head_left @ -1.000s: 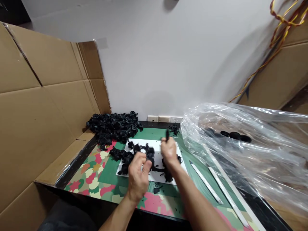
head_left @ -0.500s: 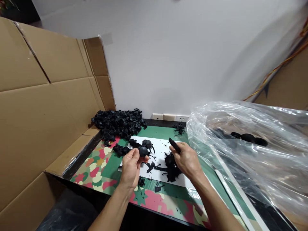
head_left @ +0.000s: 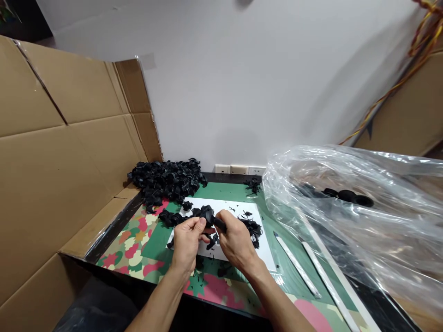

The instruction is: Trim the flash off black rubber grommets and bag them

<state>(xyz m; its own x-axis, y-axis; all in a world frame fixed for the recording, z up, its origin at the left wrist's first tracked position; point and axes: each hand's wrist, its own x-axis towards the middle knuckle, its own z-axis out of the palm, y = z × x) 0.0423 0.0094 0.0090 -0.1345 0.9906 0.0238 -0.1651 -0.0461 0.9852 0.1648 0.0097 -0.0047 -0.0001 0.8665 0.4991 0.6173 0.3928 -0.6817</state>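
Pinched in the fingers of my left hand (head_left: 186,240) is a small rounded black rubber-like part (head_left: 206,214) with ridges on its top. My right hand (head_left: 237,240) is closed around a short black stick-like tool (head_left: 219,224), whose tip meets the right side of that part. The tip itself is hidden, so its kind cannot be made out. Both hands are over a white sheet (head_left: 266,256) strewn with black scraps (head_left: 254,230). More black parts (head_left: 169,218) lie just left of my left hand.
A heap of black pieces (head_left: 166,180) sits at the back left beside a tall cardboard panel (head_left: 86,152). Two slim white sticks (head_left: 299,267) lie on the green mat (head_left: 277,276). Clear plastic sheeting (head_left: 346,170) with round black parts (head_left: 347,196) fills the right side. Wall sockets (head_left: 238,170) are behind.
My right hand has moved left with the black tool, bringing it against the part in my left hand. The part is turned so its ridges show. The view has shifted slightly.
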